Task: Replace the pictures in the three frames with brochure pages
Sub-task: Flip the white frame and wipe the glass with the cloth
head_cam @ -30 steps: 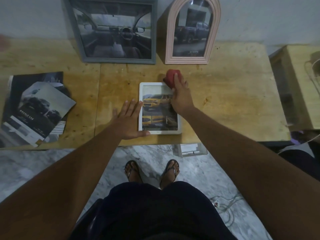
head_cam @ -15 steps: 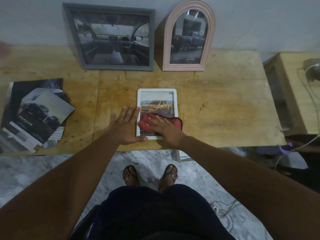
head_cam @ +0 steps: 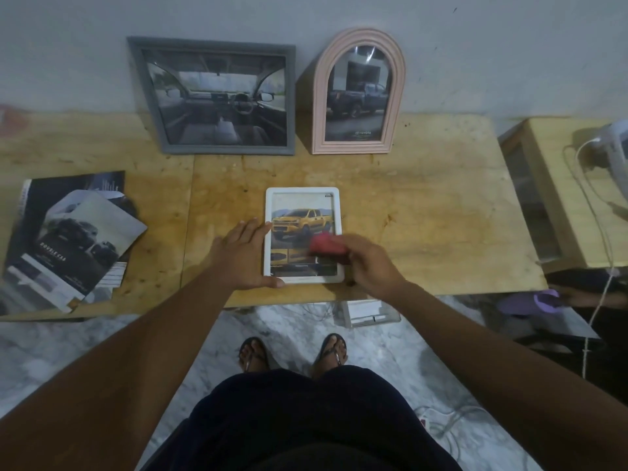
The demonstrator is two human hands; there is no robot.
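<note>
At the bottom of the view: a dark-clothed lap (head_cam: pixel 306 419), with two sandalled feet (head_cam: pixel 331 351) on a marbled floor (head_cam: pixel 390 348).

Under the table's near edge: a clear box (head_cam: pixel 370 312) on the floor.

On the table (head_cam: pixel 424 205), near edge, centre:
- Left hand (head_cam: pixel 243 256): palm down and flat, with the fingers straight. They lie against the left side of the white frame (head_cam: pixel 302 191), and the thumb runs along its near left corner. It holds nothing.
- White frame: lies flat, face up, long side running away from the person. It holds a page showing a yellow pickup truck.
- Right hand (head_cam: pixel 370 266): fingers curled round a red cloth (head_cam: pixel 326 246), held over the lower right part of the white frame. It is blurred, so whether the cloth touches the glass cannot be told.

On the table, left side, well apart from the white frame: loose brochure pages (head_cam: pixel 68 239) in an overlapping pile. The top sheet shows a dark truck and the words "DOUBLE CAB".

To the right of the table: a pale wooden cabinet (head_cam: pixel 560 185), with a white cable (head_cam: pixel 598 232) hanging down its front.

At the table's far edge, leaning on the wall (head_cam: pixel 339 11):
- Grey frame (head_cam: pixel 224 149): rectangular, holding a picture of a car interior.
- Pink frame (head_cam: pixel 351 149): arched, just right of the grey frame, holding a picture of a dark pickup truck.
</note>
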